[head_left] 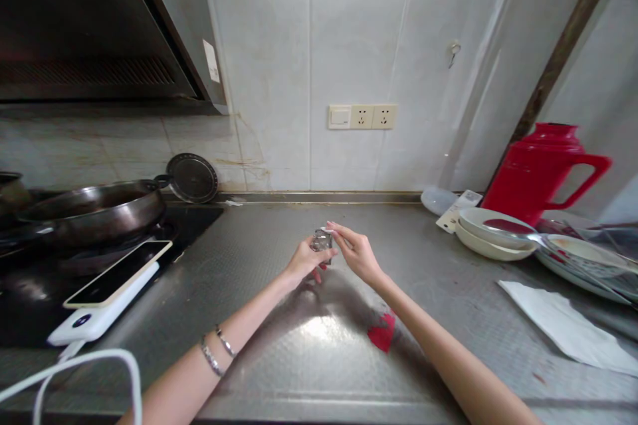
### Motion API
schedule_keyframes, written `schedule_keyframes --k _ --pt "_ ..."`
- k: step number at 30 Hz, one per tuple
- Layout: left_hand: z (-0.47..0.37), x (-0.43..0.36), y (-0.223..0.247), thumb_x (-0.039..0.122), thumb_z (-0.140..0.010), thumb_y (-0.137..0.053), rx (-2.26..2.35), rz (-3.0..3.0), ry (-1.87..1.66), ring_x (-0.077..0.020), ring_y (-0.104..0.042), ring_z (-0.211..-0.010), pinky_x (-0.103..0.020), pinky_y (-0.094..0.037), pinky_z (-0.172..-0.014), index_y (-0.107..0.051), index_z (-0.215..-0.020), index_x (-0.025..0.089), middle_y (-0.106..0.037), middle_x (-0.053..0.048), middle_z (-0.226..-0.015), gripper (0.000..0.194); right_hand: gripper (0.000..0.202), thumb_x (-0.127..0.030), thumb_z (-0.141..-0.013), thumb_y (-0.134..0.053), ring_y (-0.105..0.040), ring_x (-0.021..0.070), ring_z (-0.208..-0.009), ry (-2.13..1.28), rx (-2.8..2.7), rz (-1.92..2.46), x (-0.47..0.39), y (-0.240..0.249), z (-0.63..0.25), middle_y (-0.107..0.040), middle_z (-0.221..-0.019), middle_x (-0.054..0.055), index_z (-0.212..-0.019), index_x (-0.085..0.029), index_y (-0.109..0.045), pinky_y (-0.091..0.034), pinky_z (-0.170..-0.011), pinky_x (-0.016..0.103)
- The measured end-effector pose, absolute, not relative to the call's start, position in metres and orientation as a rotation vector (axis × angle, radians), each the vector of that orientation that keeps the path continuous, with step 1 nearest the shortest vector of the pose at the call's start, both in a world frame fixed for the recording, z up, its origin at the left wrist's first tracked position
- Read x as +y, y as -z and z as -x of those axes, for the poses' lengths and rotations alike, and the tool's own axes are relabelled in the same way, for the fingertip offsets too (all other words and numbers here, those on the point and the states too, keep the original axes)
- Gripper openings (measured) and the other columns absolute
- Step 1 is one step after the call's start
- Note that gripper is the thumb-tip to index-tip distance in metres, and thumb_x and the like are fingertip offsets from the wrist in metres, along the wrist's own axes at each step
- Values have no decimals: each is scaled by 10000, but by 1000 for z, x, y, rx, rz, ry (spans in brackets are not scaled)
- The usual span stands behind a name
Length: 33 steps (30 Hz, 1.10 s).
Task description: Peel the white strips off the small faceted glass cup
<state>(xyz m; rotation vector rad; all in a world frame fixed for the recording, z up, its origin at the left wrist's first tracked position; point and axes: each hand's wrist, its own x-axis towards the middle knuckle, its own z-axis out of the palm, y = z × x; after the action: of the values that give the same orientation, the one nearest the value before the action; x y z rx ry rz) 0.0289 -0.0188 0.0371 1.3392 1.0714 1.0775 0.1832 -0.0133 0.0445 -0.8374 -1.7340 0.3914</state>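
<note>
My left hand is wrapped round a small clear glass jar, lifted above the metal counter. At the jar's top edge are the fingertips of my right hand, pressed together. A whitish bit shows at these fingertips, too small to make out. Below the hands, a red scrap lies on the counter, partly behind my right forearm.
On the left, a metal pan sits on the black stove, with a phone on a white power bank. To the right are a red thermos, stacked bowls and a white napkin.
</note>
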Motion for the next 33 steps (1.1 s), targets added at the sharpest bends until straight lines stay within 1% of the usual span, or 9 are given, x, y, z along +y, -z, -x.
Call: schedule_keyframes --k 3,6,11,15,17,19,23,29,33 --pt "-26 -21 -39 550 -574 -782 955 -1308 -1038 -118 -584 -497 -177 -414 -308 -563 -1056 146 -602 -9 -732 667 334 -307 -912 -448 -513 243 -1246 -661 -1808 789 -12 -42 -188 -580 -1315 51 -1184 -252 -634 -393 -1063 453" --pt "-24 -21 -40 599 -617 -738 942 -1273 -987 -124 -599 -504 -182 -431 -324 -583 -1115 147 -633 -41 -760 690 516 -254 -831 -540 -433 250 -1309 -923 -1857 688 -13 -35 -188 -451 -1436 53 -1343 -284 -481 -429 -1031 449" --pt "-19 -19 -40 613 -658 -703 895 -1271 -942 -131 -618 -535 -217 -494 -389 -585 -1151 131 -677 -127 -942 699 804 -244 -669 -739 -428 276 -1293 -818 -1874 725 -13 -22 -179 -372 -1456 110 -1390 -270 -385 -489 -962 424" --pt "-10 -7 -35 639 -611 -720 814 -1315 -848 -175 -644 -571 -300 -539 -470 -377 -1376 127 -662 -190 -1019 982 750 -323 -674 -757 -567 256 -1124 -851 -1766 795 -9 -25 -183 -499 -1331 125 -1343 -241 -428 -565 -815 374" --pt "-7 -1 -31 538 -535 -819 861 -1375 -886 -201 -668 -682 -298 -543 -518 -173 -1471 183 -601 -229 -1170 1192 710 -358 -682 -756 -621 234 -1021 -882 -1699 827 -6 -29 -187 -560 -1260 122 -1310 -221 -455 -570 -789 364" --pt "-8 1 -26 376 -453 -895 877 -1491 -1056 -237 -659 -898 -324 -561 -668 -102 -1485 229 -480 -232 -1337 1310 671 -369 -670 -766 -650 215 -951 -888 -1659 827 -5 -30 -188 -599 -1206 116 -1262 -202 -497 -559 -814 368" --pt "-15 -5 -20 234 -488 -876 812 -1707 -1207 -269 -569 -1141 -419 -468 -957 -86 -1487 232 -493 -177 -1343 1274 701 -370 -606 -808 -666 200 -908 -914 -1658 759 -7 -27 -182 -599 -1220 126 -1225 -185 -535 -555 -834 360" --pt "-20 -15 -19 258 -530 -846 1044 -1842 -1310 -279 -582 -1121 -467 -426 -1000 -212 -1455 188 -601 -147 -1212 1124 482 -511 -802 -596 -684 206 -872 -1138 -1510 781 -9 -31 -180 -663 -1125 97 -1173 -205 -599 -608 -613 312" --pt "-24 -18 -18 300 -530 -845 1089 -1891 -1288 -288 -574 -1133 -476 -411 -1010 -224 -1446 166 -598 -160 -1212 1115 445 -548 -828 -537 -698 210 -793 -1037 -1539 906 -5 -33 -185 -702 -965 79 -1019 -168 -668 -580 -515 272"
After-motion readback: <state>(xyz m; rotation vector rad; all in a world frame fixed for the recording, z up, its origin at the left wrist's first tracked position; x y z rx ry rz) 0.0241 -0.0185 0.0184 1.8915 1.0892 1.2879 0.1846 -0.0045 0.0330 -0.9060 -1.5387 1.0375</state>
